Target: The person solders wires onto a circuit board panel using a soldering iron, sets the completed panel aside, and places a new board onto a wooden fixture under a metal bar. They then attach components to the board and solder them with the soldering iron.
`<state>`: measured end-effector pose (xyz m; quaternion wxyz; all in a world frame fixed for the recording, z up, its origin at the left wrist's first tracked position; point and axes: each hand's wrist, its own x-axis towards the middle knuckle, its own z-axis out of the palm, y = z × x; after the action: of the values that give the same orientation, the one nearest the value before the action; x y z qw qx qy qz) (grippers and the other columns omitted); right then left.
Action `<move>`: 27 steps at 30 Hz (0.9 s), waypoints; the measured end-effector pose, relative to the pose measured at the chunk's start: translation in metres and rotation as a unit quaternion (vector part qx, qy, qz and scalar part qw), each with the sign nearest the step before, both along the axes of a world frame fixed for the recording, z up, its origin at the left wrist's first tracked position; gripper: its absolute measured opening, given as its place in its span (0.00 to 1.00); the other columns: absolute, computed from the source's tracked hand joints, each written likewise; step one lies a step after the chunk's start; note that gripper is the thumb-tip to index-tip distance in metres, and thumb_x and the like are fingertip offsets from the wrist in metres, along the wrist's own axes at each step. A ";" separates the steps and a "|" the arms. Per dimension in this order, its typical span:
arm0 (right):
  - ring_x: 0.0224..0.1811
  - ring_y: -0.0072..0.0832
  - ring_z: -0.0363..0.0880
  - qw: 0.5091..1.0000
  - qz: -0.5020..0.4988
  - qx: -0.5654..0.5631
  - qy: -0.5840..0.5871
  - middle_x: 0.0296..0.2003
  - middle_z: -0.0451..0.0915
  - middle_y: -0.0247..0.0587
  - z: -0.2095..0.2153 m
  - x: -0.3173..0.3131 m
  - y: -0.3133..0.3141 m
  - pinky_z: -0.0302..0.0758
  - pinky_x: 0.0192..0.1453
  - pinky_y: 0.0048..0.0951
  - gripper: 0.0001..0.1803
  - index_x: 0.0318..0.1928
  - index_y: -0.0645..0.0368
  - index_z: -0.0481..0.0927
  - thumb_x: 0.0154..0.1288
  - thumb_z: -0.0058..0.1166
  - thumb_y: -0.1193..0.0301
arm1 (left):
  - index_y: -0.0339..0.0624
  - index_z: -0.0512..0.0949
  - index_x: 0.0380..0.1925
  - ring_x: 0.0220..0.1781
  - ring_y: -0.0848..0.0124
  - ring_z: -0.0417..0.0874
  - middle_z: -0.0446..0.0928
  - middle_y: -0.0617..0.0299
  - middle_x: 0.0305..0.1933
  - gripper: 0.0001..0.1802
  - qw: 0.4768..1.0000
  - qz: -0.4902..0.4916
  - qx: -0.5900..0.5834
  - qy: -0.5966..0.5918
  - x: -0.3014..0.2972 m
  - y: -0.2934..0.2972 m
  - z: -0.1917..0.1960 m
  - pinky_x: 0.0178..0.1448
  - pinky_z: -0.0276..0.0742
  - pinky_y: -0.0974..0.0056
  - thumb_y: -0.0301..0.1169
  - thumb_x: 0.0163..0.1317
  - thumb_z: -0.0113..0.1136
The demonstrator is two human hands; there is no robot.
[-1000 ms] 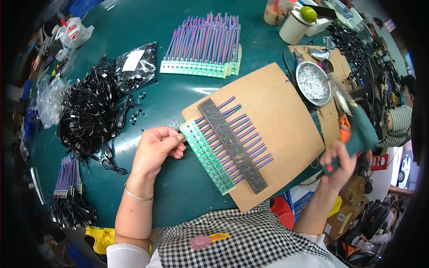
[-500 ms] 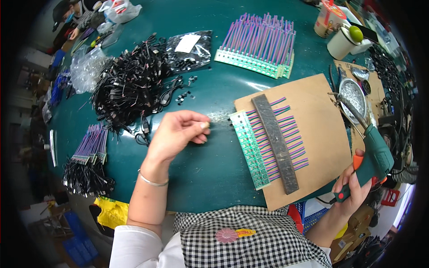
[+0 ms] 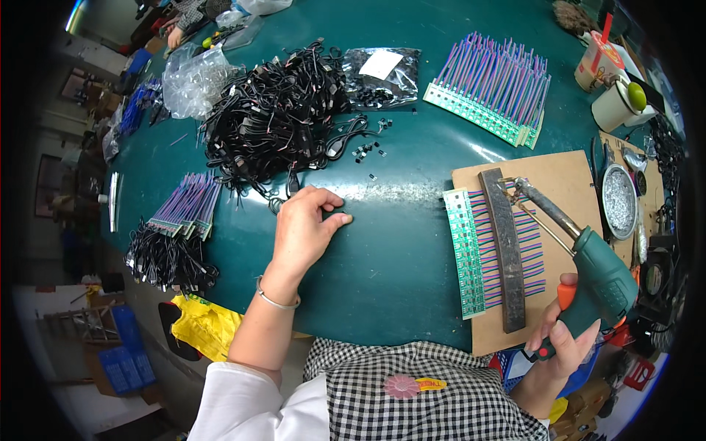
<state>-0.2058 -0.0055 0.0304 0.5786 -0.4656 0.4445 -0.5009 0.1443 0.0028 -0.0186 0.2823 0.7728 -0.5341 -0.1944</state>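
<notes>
My left hand (image 3: 305, 228) rests palm down on the green table (image 3: 397, 257), fingertips pinched at something small and dark near the edge of a heap of black cables (image 3: 272, 125). My right hand (image 3: 562, 338) grips a green soldering gun (image 3: 588, 257) by its handle, the metal tip over a brown board (image 3: 573, 176). On that board lies a green circuit strip (image 3: 465, 250) with purple and pink wires, held down by a dark flat bar (image 3: 507, 250).
More green strips with purple wires (image 3: 493, 88) lie at the back right. A bundle of wired strips and black cables (image 3: 176, 228) sits at the left. A bag of small black parts (image 3: 379, 73), a round metal dish (image 3: 619, 200) and cups (image 3: 614, 103) stand around.
My left hand has moved left, away from the circuit strip, down onto the table by the cable heap. My right hand has brought the soldering gun in over the board.
</notes>
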 end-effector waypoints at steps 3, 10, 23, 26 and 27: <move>0.08 0.23 0.66 1.000 -0.012 0.012 -0.007 0.14 0.66 0.38 -0.002 0.004 0.003 0.68 0.11 0.21 0.36 0.54 0.75 0.57 0.50 0.60 0.67 | 0.38 0.78 0.24 0.21 0.76 0.66 0.71 0.64 0.23 0.09 0.999 -0.020 -0.008 -0.040 -0.001 0.001 -0.003 0.27 0.66 0.70 0.21 0.41 0.68; 0.10 0.23 0.68 0.999 -0.028 0.016 -0.031 0.18 0.69 0.42 -0.004 0.014 0.005 0.69 0.12 0.20 0.35 0.53 0.75 0.58 0.49 0.60 0.71 | 0.34 0.75 0.30 0.24 0.78 0.76 0.78 0.58 0.27 0.06 0.975 -0.006 -0.033 0.221 -0.035 0.000 0.016 0.30 0.74 0.74 0.22 0.54 0.62; 0.30 0.18 0.77 0.991 0.123 0.044 -0.023 0.29 0.79 0.36 0.001 0.051 -0.001 0.74 0.35 0.19 0.10 0.35 0.65 0.75 0.50 0.58 0.85 | 0.32 0.71 0.35 0.31 0.75 0.82 0.80 0.58 0.29 0.09 0.863 -0.206 0.007 0.461 -0.119 0.012 0.054 0.32 0.79 0.73 0.19 0.55 0.60; 0.30 0.19 0.77 0.988 0.153 0.029 0.007 0.29 0.78 0.36 -0.002 0.044 -0.002 0.74 0.35 0.19 0.10 0.35 0.65 0.75 0.50 0.58 0.85 | 0.34 0.73 0.29 0.29 0.72 0.83 0.80 0.58 0.28 0.09 0.889 -0.230 -0.039 0.394 -0.125 0.013 0.052 0.31 0.78 0.71 0.21 0.51 0.64; 0.30 0.19 0.77 0.984 0.175 0.030 0.034 0.29 0.78 0.36 -0.002 0.043 -0.003 0.74 0.34 0.19 0.10 0.35 0.65 0.75 0.50 0.57 0.86 | 0.34 0.73 0.29 0.29 0.72 0.83 0.80 0.58 0.28 0.09 0.891 -0.225 -0.040 0.392 -0.125 0.013 0.053 0.31 0.78 0.71 0.21 0.51 0.64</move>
<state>-0.1627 -0.0081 0.0285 0.6556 -0.5353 0.3902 -0.3625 0.0189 0.0154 0.0342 0.4479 0.4808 -0.5472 -0.5185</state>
